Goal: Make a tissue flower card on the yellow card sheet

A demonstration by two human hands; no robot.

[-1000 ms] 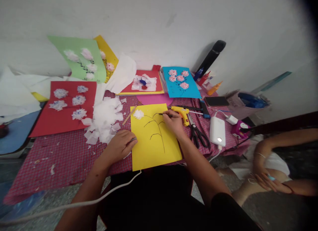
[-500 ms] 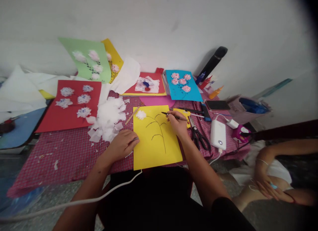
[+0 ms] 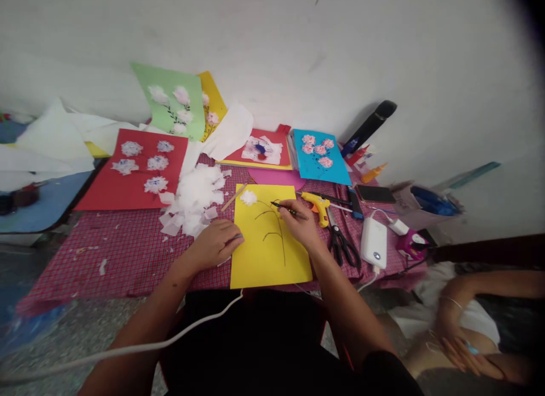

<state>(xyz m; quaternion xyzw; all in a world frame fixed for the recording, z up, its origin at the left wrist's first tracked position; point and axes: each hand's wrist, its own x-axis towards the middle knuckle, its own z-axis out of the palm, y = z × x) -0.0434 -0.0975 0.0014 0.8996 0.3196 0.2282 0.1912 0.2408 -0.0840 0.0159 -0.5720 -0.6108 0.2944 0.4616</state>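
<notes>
My right hand (image 3: 300,221) is closed around a dark pen (image 3: 293,212), its tip at the upper part of a branch drawing (image 3: 281,237). The drawing's thin dark lines form a stem with several curved twigs on a yellow sheet (image 3: 255,268). A white paper flower (image 3: 248,198) sits at the sheet's top left. My left hand (image 3: 218,243) rests by the sheet's left edge, fingers closed on a small grey-blue piece (image 3: 237,236) that looks like a pen cap. Left of the sheet lie a thin wooden stick (image 3: 234,197) and a heap of white paper pieces (image 3: 198,192).
Right of the sheet are a yellow glue gun (image 3: 319,205), black scissors (image 3: 343,247) and a white power bank (image 3: 374,243). Flower cards in red (image 3: 100,194), green (image 3: 142,81) and blue (image 3: 306,168) stand behind. Another person's hands (image 3: 464,348) are at lower right.
My right hand has moved the pen slightly left and down, so its tip is nearer the top of the stem. My left hand stays by the sheet's edge. The camera view has shifted.
</notes>
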